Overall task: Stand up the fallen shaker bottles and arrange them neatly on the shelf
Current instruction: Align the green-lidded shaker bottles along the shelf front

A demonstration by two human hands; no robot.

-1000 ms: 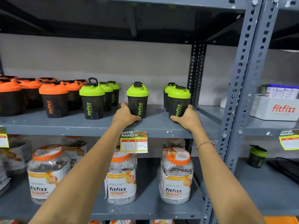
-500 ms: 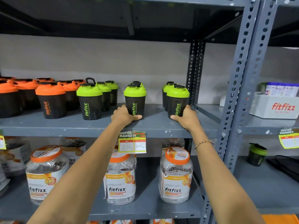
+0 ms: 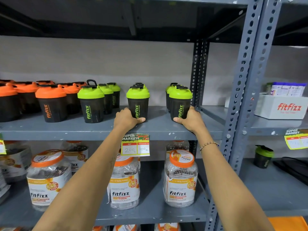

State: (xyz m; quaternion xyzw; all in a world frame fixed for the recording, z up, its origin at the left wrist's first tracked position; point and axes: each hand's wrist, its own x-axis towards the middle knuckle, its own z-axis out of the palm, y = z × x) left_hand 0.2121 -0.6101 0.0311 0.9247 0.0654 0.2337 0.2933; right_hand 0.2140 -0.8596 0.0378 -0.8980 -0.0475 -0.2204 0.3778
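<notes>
Black shaker bottles stand upright in rows on the grey shelf (image 3: 155,129). Orange-lidded ones (image 3: 51,102) fill the left side, green-lidded ones the middle and right. My left hand (image 3: 127,119) is wrapped around the base of the front middle green-lidded bottle (image 3: 138,100), with more bottles lined up behind it. My right hand (image 3: 191,120) grips the base of the front right green-lidded bottle (image 3: 180,101), close to the rack post. Another row of green-lidded bottles (image 3: 92,104) stands left of my left hand.
A price tag (image 3: 135,145) hangs from the shelf edge. Clear fitfizz jars (image 3: 180,179) stand on the shelf below. A perforated upright post (image 3: 246,80) borders the right. Beyond it sit a white fitfizz box (image 3: 283,107) and a lone green-lidded shaker (image 3: 263,156) lower down.
Both hands stay on the same two bottles. The right bottle has shifted slightly back and right, towards the row behind it; the view has drifted a little.
</notes>
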